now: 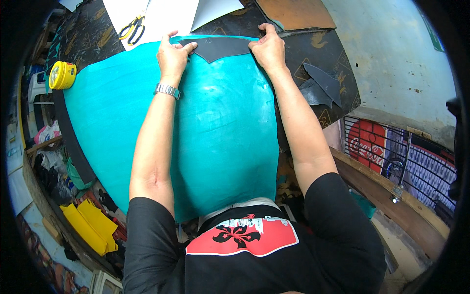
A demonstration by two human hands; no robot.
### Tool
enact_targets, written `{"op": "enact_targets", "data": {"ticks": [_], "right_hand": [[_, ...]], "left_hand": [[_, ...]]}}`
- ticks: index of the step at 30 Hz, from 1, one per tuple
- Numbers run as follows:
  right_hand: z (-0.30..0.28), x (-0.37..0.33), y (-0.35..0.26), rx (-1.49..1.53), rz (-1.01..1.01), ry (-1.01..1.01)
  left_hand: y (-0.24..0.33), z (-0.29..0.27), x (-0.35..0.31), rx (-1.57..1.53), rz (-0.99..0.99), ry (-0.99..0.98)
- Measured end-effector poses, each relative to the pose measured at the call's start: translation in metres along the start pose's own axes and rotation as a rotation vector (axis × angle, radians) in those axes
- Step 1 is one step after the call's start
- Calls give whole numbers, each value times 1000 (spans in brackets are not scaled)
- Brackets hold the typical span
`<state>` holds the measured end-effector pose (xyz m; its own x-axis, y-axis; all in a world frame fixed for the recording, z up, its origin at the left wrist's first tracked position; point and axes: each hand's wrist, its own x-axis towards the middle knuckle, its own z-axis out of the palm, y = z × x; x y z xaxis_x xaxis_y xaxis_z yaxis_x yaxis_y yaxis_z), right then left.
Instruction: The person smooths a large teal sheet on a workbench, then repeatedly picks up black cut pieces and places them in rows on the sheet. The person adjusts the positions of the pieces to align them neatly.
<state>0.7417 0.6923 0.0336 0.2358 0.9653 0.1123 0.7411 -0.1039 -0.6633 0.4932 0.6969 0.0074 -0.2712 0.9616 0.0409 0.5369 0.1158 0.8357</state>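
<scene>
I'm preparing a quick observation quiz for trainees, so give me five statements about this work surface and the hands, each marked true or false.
1. The left hand and right hand both touch the dark grey piece on the teal sheet. True.
2. A watch is worn on the right wrist. False: the metal watch is on the left wrist.
3. The scissors lie on a white sheet. True.
4. A round yellow tub sits by the teal sheet's right edge. False: the yellow tub is by its left edge.
5. Dark grey scraps lie to the right of the right forearm. True.
</scene>
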Motion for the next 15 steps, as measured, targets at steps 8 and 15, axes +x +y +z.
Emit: {"op": "enact_targets", "data": {"ticks": [8,15], "right_hand": [[0,-2,-10,-177,-35,-63],[-7,3,-24,-411,-73,-146]], "left_hand": [[6,4,-3,143,7,65],[29,2,-18,431,179,133]]}}
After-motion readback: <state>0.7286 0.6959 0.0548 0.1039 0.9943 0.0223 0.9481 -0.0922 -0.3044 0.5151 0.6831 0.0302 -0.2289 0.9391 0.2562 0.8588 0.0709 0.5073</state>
